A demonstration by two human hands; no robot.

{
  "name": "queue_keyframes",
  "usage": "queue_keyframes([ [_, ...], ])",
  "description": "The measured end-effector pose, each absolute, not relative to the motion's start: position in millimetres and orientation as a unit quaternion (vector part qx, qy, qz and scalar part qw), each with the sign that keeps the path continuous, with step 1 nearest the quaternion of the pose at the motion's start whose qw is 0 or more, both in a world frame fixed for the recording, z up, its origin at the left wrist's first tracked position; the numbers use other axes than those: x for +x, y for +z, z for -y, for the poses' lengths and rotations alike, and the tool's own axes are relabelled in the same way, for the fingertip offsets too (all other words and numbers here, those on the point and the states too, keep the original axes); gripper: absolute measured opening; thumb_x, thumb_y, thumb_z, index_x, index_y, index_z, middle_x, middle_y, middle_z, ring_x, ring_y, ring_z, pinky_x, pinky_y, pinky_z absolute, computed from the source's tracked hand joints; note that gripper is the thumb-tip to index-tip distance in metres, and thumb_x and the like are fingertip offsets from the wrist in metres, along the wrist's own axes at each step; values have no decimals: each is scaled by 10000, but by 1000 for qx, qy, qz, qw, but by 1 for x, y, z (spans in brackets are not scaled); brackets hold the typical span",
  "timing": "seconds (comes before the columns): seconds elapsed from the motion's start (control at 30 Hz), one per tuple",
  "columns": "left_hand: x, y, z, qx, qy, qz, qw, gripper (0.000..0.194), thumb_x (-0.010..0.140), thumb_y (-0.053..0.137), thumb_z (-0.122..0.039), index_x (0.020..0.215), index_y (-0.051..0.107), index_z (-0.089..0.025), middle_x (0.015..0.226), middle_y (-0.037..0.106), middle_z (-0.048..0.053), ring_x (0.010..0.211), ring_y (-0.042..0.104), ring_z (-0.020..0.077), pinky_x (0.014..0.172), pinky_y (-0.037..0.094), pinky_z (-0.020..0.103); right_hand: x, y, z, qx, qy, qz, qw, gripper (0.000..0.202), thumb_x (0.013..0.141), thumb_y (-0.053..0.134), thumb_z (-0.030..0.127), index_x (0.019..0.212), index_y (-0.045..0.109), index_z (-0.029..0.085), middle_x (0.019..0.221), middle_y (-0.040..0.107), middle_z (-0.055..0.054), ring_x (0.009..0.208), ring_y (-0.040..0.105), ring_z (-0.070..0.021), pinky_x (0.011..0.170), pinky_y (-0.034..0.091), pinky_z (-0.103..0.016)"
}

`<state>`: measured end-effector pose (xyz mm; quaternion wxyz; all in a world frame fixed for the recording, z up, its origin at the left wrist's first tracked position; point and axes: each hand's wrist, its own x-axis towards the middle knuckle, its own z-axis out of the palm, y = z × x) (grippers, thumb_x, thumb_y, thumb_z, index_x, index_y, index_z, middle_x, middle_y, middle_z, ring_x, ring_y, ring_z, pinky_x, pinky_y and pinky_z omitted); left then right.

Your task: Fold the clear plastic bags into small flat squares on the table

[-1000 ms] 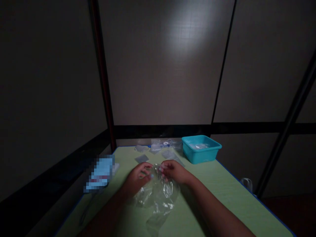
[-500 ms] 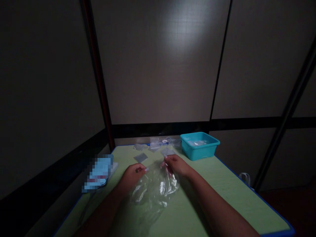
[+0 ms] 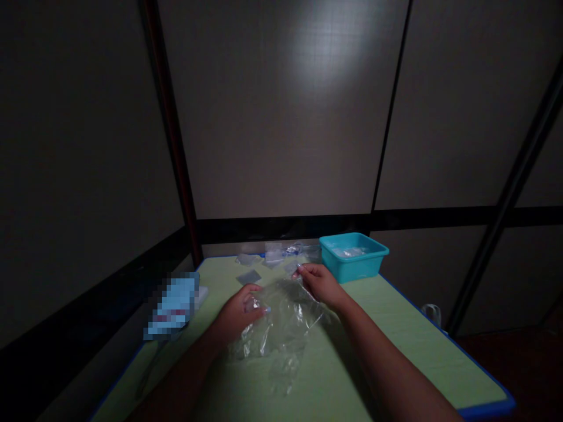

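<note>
A clear, crinkled plastic bag (image 3: pixel 288 319) hangs between my two hands over the green table. My right hand (image 3: pixel 319 282) pinches its upper right edge between thumb and fingertips. At the bag's left side, my left hand (image 3: pixel 240 310) has its thumb and fingers apart, with the film against them. Just beyond the left hand lies a small grey, flat square (image 3: pixel 248 277). Several clear plastic pieces (image 3: pixel 275 253) lie along the table's far edge, partly behind my right hand. The film's see-through folds make the bag's opening hard to make out.
A turquoise plastic basin (image 3: pixel 354 266) stands at the far right of the green table (image 3: pixel 396 340), with clear plastic inside. On the left edge is a blurred-out light blue object (image 3: pixel 173 308). Dark panelled walls (image 3: pixel 285 146) rise behind and to the left.
My left thumb and fingers have spread from a pinch. My right hand has moved slightly up and away, still pinching the bag, which has shifted and spread wider.
</note>
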<state>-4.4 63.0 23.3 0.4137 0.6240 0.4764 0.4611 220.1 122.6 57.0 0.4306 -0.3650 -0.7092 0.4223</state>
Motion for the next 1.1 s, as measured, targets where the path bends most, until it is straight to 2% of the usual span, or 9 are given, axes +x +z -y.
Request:
queue_keyframes([
  [0.13, -9, 18, -68, 609, 490, -482, 397, 324, 688, 582, -425, 871, 503, -169, 669, 579, -20, 572, 560, 125, 507, 436, 221, 224, 52, -129, -400, 417, 701, 418, 395, 806, 423, 481, 739, 618, 144, 346, 345, 80, 293, 283, -62, 324, 197, -183],
  [0.27, -14, 19, -72, 543, 536, -526, 375, 496, 754, 372, -611, 856, 527, -152, 540, 513, -34, 432, 498, 119, 414, 401, 227, 225, 45, -134, -445, 404, 697, 392, 417, 825, 397, 469, 732, 623, 132, 337, 370, 69, 295, 339, -72, 321, 221, -181],
  [0.33, -15, 19, -72, 530, 540, -535, 377, 575, 782, 253, -635, 920, 526, -147, 581, 538, -15, 403, 472, 111, 397, 384, 229, 225, 45, -133, -444, 411, 697, 385, 437, 839, 371, 471, 754, 630, 129, 333, 377, 66, 290, 351, -76, 314, 227, -180],
  [0.5, -11, 14, -67, 669, 479, -527, 211, 518, 651, 616, -439, 1091, 496, -194, 946, 568, 42, 675, 535, 140, 635, 442, 273, 225, 55, -123, -386, 456, 716, 362, 493, 864, 299, 507, 910, 627, 142, 337, 414, 66, 260, 290, -69, 296, 209, -181],
  [0.57, -6, 12, -64, 705, 449, -518, 182, 501, 644, 637, -360, 1098, 498, -200, 975, 566, 46, 761, 533, 161, 707, 433, 292, 223, 58, -118, -352, 488, 715, 356, 502, 863, 296, 521, 954, 616, 145, 348, 424, 66, 255, 265, -64, 288, 183, -182],
  [0.73, 2, 16, -59, 723, 427, -472, 269, 211, 762, 515, -344, 887, 565, -181, 802, 607, 25, 753, 558, 161, 676, 426, 259, 216, 62, -108, -293, 558, 703, 330, 499, 854, 326, 528, 978, 613, 139, 356, 423, 65, 265, 243, -55, 297, 165, -180],
  [0.9, 3, 22, -60, 680, 473, -465, 313, 296, 822, 427, -407, 669, 522, -173, 638, 576, 5, 646, 557, 146, 639, 419, 253, 216, 59, -111, -315, 537, 703, 344, 520, 846, 330, 548, 988, 613, 136, 366, 425, 63, 284, 260, -58, 318, 182, -185],
  [1.0, 4, 22, -61, 625, 519, -458, 361, 316, 849, 350, -436, 727, 485, -177, 617, 562, -5, 569, 547, 130, 605, 435, 258, 218, 57, -116, -331, 506, 706, 368, 519, 852, 324, 538, 978, 616, 128, 375, 436, 56, 302, 302, -67, 338, 205, -189],
  [1.1, 7, 19, -61, 611, 516, -441, 408, 271, 804, 445, -426, 943, 442, -194, 731, 567, -18, 512, 524, 101, 512, 427, 229, 217, 54, -117, -325, 499, 704, 388, 497, 861, 324, 511, 954, 625, 126, 386, 462, 43, 329, 341, -73, 370, 242, -190],
])
